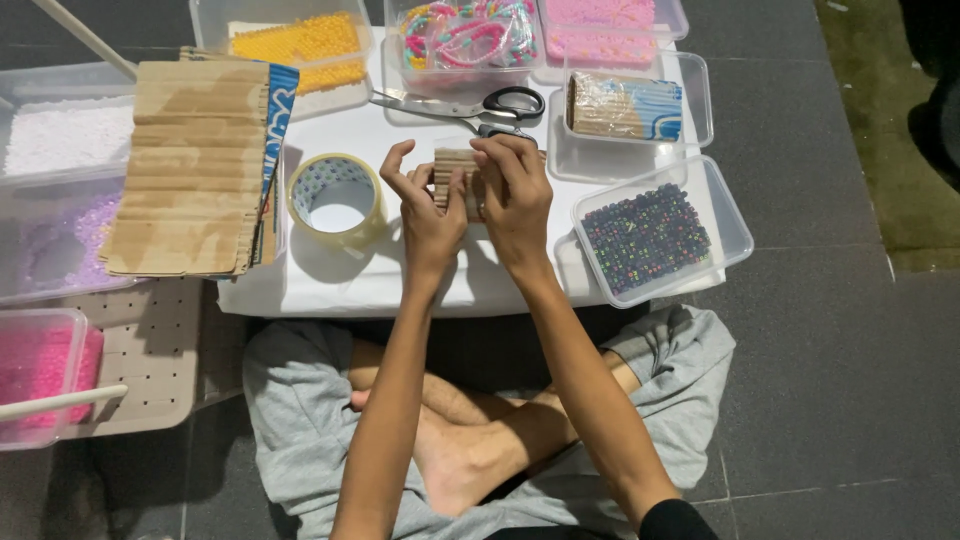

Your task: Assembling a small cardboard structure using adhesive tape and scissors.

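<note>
Pink bead tub [40, 375]: at the far left edge, low down, on a pale pegboard beside the small white table [330, 285].
Cardboard sheets [190, 165]: a stack of ribbed brown sheets lying across clear tubs of white and lilac beads, left of the tape.
Tape roll [335, 200]: clear, lying flat on the table, just beside the left hand.
Left hand [425, 205]: closed on the left edge of the cardboard piece, thumb in front, index finger curled over the top.
Cardboard piece [455, 175]: a small ribbed brown slip held above the table's middle, between both hands; only its upper part shows.
How it handles: it looks light and fairly stiff along the ribs, but likely to bend or crush across them; a hold by the edges with fingertips, as both hands have it, suits it better than a squeeze on the flat face.
Right hand [515, 195]: closed on the right edge of the same piece, fingers folded over the top.
Scissors [480, 103]: black-handled, lying flat just behind the hands.
Back row: tubs of yellow beads [300, 45], coloured bracelets and pink beads.
Wrapped bundle [625, 107]: in a clear tub right of the scissors.
Dark bead tub [650, 235]: at the right corner of the table, near the right wrist.
</note>
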